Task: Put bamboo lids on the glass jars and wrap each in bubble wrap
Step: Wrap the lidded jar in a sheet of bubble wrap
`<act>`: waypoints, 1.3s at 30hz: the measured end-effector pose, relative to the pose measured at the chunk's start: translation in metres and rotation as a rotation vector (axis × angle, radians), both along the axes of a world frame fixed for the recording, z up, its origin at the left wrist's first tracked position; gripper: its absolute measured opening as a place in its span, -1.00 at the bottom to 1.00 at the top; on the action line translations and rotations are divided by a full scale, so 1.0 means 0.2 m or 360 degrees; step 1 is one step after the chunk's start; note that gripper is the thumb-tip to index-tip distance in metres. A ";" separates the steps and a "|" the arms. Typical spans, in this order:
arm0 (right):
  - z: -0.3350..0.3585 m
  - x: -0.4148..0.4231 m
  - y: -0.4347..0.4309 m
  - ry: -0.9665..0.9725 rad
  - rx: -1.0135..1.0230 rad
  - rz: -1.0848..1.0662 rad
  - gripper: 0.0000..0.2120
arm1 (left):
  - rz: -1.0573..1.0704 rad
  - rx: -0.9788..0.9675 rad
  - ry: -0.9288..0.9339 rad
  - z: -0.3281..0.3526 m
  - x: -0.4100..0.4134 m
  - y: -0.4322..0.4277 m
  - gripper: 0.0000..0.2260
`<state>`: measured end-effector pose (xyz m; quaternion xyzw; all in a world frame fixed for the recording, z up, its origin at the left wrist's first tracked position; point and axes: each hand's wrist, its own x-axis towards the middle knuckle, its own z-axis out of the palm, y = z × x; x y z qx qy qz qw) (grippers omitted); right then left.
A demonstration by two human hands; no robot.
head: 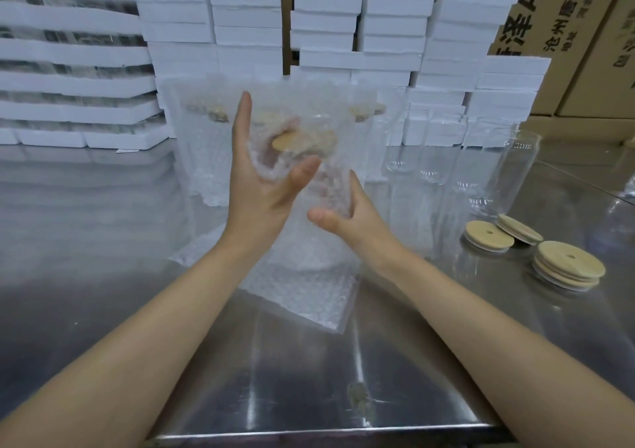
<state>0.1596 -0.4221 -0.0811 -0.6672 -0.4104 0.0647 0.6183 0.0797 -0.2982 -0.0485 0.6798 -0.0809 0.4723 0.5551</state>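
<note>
I hold a glass jar (pixel 330 186) with a bamboo lid (pixel 290 142) up above the table, tilted and rolled in bubble wrap (pixel 275 169). My left hand (pixel 257 186) grips its upper part, thumb across the wrap and index finger straight up. My right hand (pixel 347 217) grips the lower end, thumb in front and fingers hidden behind. Bare glass jars (pixel 508 172) stand at the right. Loose bamboo lids (pixel 567 265) lie stacked beside them, and two more lids (pixel 489 236) lie nearer the jars.
A pile of bubble wrap sheets (pixel 309 296) lies on the steel table (pixel 103 276) under my hands. Wrapped, lidded jars (pixel 209 159) stand behind. White foam boxes (pixel 240 18) are stacked along the back, cardboard boxes (pixel 567 35) at the right.
</note>
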 end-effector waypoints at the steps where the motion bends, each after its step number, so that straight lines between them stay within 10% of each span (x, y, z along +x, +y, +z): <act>1: -0.01 0.00 0.01 -0.0003 0.0040 -0.0022 -0.23 | -0.0069 -0.0062 0.0028 -0.01 0.00 -0.01 -0.15; 8: 0.03 0.11 -0.05 0.0035 0.0383 -0.0434 -0.43 | -0.0036 -0.0298 0.1022 -0.10 0.11 0.05 -0.33; 12: 0.06 0.20 -0.12 0.0167 0.0517 -0.0547 -0.43 | 0.0137 0.1168 0.1992 -0.23 0.10 0.16 -0.47; 17: 0.05 0.24 -0.15 0.0153 0.0443 -0.0497 -0.52 | 0.0716 0.1548 0.2518 -0.14 0.05 0.26 -0.60; 21: 0.01 0.24 -0.14 0.0112 0.0266 -0.0324 -0.46 | 0.1211 0.1306 0.1982 -0.08 -0.02 0.24 -0.66; 25: 0.01 0.25 -0.13 0.0162 0.0063 -0.0158 -0.08 | 0.0546 0.0665 0.0982 -0.04 0.02 0.16 -0.60; 29: 0.04 0.25 -0.13 0.0306 0.0229 -0.0069 -0.45 | -0.0152 0.0432 0.0982 -0.06 0.03 0.01 -0.33; 33: 0.07 0.26 -0.15 0.0270 0.0254 -0.0096 -0.61 | 0.0062 0.0666 0.0838 -0.16 0.07 -0.04 -0.41; 39: 0.12 0.20 -0.13 0.0213 0.0248 -0.0067 -0.45 | -0.0167 0.0062 0.0412 -0.07 0.04 -0.05 -0.56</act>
